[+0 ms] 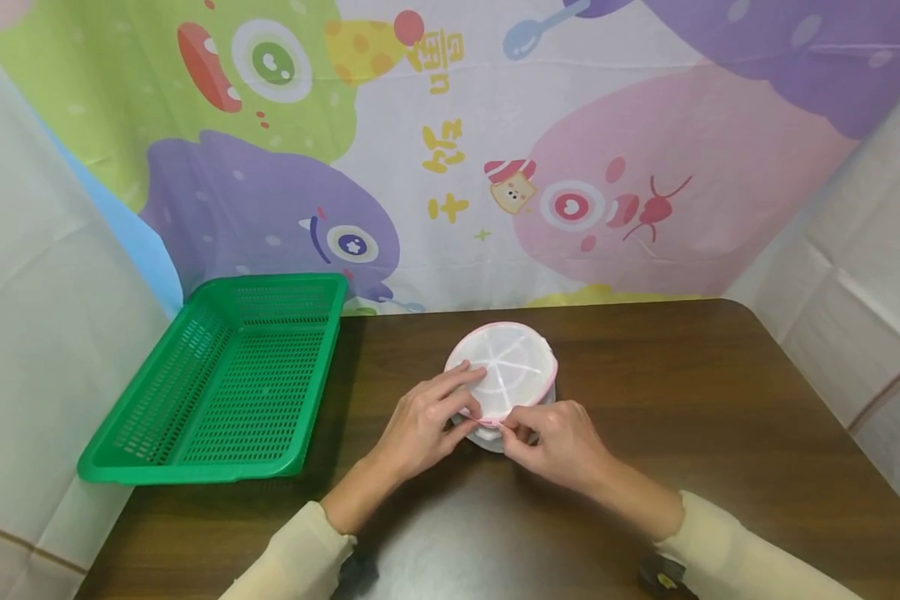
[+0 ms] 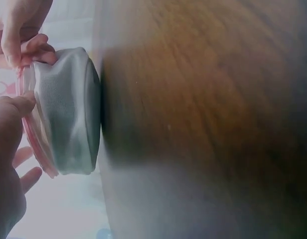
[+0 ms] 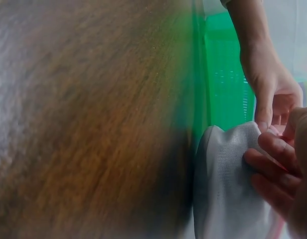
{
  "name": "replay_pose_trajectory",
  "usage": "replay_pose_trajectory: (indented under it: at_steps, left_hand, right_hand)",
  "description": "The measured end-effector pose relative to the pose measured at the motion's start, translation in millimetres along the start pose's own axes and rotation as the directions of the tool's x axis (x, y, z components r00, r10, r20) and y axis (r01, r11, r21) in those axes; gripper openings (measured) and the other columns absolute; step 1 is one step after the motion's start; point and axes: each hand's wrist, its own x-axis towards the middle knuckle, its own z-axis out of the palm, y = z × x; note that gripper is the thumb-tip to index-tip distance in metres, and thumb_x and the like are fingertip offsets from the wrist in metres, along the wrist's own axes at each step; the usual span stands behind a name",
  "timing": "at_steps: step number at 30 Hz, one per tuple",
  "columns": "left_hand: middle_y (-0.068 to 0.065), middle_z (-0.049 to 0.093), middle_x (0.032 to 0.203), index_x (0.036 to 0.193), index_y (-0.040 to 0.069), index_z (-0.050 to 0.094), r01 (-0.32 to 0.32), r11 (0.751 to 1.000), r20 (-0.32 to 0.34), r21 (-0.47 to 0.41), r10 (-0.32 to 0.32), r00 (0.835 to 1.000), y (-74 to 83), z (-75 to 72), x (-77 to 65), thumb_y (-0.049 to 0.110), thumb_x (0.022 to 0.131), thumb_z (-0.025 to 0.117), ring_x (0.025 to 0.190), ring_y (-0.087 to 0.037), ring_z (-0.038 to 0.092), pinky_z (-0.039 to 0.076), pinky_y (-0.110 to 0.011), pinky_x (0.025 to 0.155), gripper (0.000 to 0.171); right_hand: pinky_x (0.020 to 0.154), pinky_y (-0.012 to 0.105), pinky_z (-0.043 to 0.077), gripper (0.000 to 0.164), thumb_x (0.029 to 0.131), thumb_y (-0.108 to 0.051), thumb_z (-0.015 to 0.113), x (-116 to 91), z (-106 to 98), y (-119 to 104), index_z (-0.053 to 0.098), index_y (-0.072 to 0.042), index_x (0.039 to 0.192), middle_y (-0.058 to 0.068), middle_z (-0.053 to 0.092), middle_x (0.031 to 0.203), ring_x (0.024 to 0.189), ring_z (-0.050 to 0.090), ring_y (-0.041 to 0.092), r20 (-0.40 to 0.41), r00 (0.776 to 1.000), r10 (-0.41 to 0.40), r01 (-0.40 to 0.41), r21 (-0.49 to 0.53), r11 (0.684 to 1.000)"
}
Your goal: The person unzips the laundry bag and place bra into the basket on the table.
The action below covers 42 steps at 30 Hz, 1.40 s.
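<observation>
A round white mesh laundry bag with a pink zipper edge sits on the table, its domed grey-white mesh side facing the left wrist camera. My left hand pinches the near edge of the bag between thumb and index finger, with other fingers spread over the lid. Just to its right, my right hand pinches the pink zipper at the front rim. Seen from the right wrist, the curled fingers lie against the mesh side. The zipper pull itself is hidden by the fingertips.
A green plastic basket with slotted walls stands on the left of the brown wooden table. Behind the table hangs a cartoon-printed curtain. A small dark object lies by the right sleeve.
</observation>
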Motion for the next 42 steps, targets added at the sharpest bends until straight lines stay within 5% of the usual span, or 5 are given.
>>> replay_pose_trajectory:
  at_steps: [9, 33, 42]
  left_hand:
    - [-0.01, 0.079, 0.146, 0.095, 0.017, 0.077, 0.059, 0.998, 0.029, 0.001, -0.059, 0.998, -4.1, -6.1, -4.6, 0.012, 0.088, 0.098, 0.144, -0.036, 0.072, 0.064, -0.05, 0.11, 0.023]
    - [-0.008, 0.079, 0.147, 0.094, 0.018, 0.075, 0.008, 1.0, 0.005, 0.018, -0.008, 1.0, -0.3, -2.5, -1.7, 0.012, 0.089, 0.096, 0.143, -0.032, 0.073, 0.066, -0.046, 0.103, 0.022]
    - [-0.009, 0.078, 0.146, 0.094, 0.018, 0.074, 0.071, 0.997, 0.03, 0.018, -0.072, 0.997, -5.8, -7.0, -7.4, 0.012, 0.088, 0.097, 0.145, -0.035, 0.072, 0.064, -0.049, 0.112, 0.024]
  right_hand:
    - [0.053, 0.016, 0.04, 0.015, 0.08, -0.007, 0.082, -2.6, -1.8, 2.8, 0.075, -0.02, 0.075, -0.013, 0.071, 0.061, 0.05, 0.059, 0.001, -0.017, 1.0, 0.01, -0.01, -0.009, 1.0]
    - [0.054, 0.012, 0.037, 0.015, 0.08, -0.007, 0.08, 0.6, 0.1, 1.2, 0.074, -0.02, 0.075, -0.013, 0.071, 0.063, 0.053, 0.054, -0.004, -0.012, 1.0, 0.0, 0.0, 0.001, 1.0]
    - [0.054, 0.014, 0.039, 0.015, 0.08, -0.008, 0.081, -1.8, -2.6, 2.5, 0.074, -0.02, 0.075, -0.014, 0.071, 0.063, 0.053, 0.055, -0.004, -0.014, 1.0, 0.022, -0.022, -0.011, 1.0]
